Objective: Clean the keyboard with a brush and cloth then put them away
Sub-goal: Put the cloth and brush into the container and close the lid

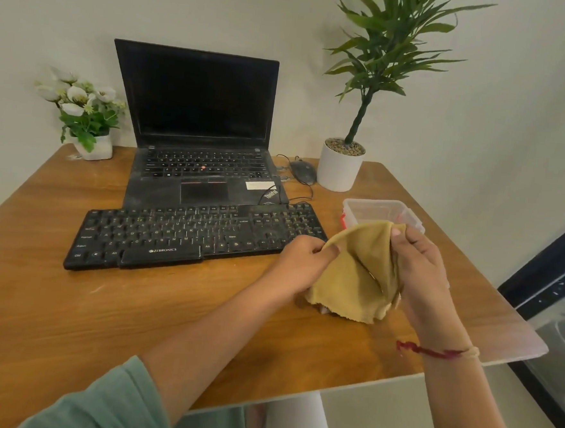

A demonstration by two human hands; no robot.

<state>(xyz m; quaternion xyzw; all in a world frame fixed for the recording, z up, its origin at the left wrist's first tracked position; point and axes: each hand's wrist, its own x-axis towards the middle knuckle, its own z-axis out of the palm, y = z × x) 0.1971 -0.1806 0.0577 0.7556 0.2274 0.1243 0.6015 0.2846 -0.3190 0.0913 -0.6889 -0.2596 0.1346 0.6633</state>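
1. A white pot of white flowers (90,117) is standing at the far left corner of the wooden table (134,310).
2. The black keyboard (186,237) is lying flat in front of the open laptop (200,124). Its long axis is running left to right, with the right end angling slightly away, and the spacebar edge is facing the person.
3. A wired mouse (303,172) is sitting behind the keyboard's right end.
4. The left hand (301,262) is pinching the left edge of the cloth (360,272) between thumb and fingers, and it is covering the keyboard's near right corner.
5. The yellow cloth is hanging between both hands, just right of the keyboard, folding along a vertical crease. Whether its frayed lower edge is touching the table cannot be told. A small pale object is showing beneath that edge and is too hidden to identify.
6. The right hand (421,267) is gripping the cloth's upper right edge under the thumb; its fingers are hidden behind the fabric.
7. A clear plastic container (375,209) is sitting behind the cloth, its near wall concealed.
8. A potted plant (343,166) is standing beyond it.
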